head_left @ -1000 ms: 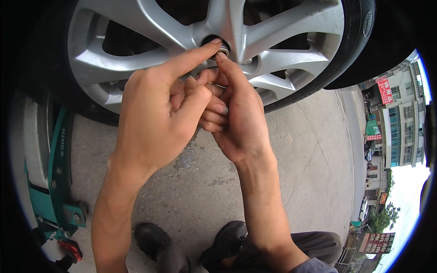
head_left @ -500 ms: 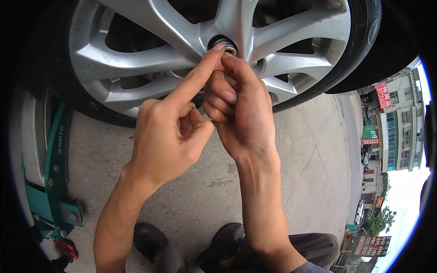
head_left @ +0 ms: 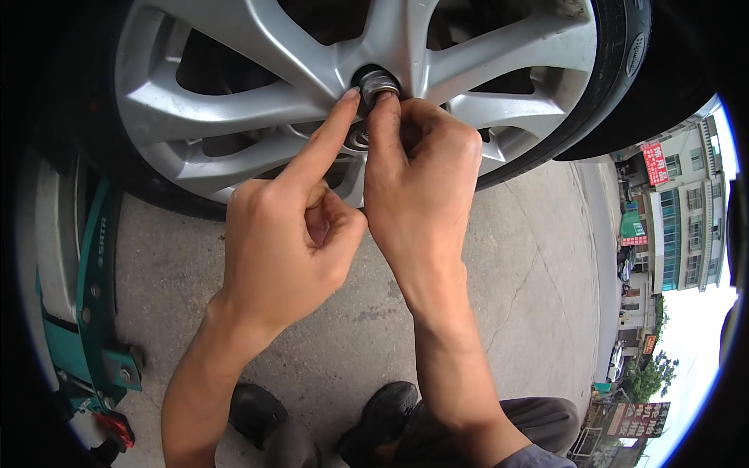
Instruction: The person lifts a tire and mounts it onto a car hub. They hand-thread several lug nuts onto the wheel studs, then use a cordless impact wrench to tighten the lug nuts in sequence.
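Observation:
A silver cylindrical metal piece, perhaps a wheel nut or socket [head_left: 380, 82], sits in a dark round hole near the hub of a silver alloy wheel [head_left: 265, 105]. My right hand [head_left: 425, 171] is closed, thumb and curled fingers at the lower end of this piece; the fingertips are partly hidden. My left hand [head_left: 285, 242] points its index finger up to the lower left rim of the hole, beside the piece. Its other fingers curl loosely towards the thumb, with nothing visible in them. Part of the round centre cap [head_left: 357, 138] shows between my hands.
At the left stands a green floor jack [head_left: 92, 296] with a red part [head_left: 115, 429] low on it. The black tyre [head_left: 616, 86] surrounds the wheel. Below are concrete ground [head_left: 367, 335] and my dark shoes [head_left: 388, 413]. Buildings [head_left: 690, 210] line the street at the right.
My right hand has turned over, its back now showing, and its thumb has come onto the metal piece. My left index fingertip has slid off the piece, down and left to the hole's rim.

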`<state>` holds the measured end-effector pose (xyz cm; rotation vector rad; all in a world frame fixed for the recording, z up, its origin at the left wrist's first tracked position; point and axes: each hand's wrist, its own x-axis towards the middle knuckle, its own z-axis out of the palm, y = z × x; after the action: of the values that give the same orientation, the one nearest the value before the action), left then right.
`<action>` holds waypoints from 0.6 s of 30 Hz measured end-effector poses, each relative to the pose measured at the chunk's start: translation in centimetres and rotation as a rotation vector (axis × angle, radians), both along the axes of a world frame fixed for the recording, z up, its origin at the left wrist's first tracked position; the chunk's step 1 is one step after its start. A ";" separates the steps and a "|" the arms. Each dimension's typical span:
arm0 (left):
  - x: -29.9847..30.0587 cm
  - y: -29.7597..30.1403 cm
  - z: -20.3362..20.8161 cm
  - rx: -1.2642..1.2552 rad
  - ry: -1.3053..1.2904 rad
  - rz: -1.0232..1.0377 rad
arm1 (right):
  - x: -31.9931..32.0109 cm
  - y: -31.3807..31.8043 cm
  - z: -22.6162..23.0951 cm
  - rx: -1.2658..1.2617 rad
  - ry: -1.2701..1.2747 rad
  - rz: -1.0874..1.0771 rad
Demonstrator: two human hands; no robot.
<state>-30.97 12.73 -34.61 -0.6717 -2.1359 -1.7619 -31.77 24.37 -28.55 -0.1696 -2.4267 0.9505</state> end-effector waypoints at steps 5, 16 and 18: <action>0.1 0.3 0.4 0.100 -0.042 -0.018 | -0.2 0.1 -0.5 -0.298 -0.034 0.109; 0.0 0.4 0.7 0.219 0.001 0.009 | -0.5 0.7 -2.0 -1.866 -0.307 0.688; -0.1 -0.8 0.9 0.186 -0.025 -0.036 | -0.7 0.9 -2.9 -1.995 -0.295 0.823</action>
<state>-31.10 11.96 -33.68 -0.6453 -1.9550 -1.9673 -32.44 25.23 -31.48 0.0575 -0.6395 3.3921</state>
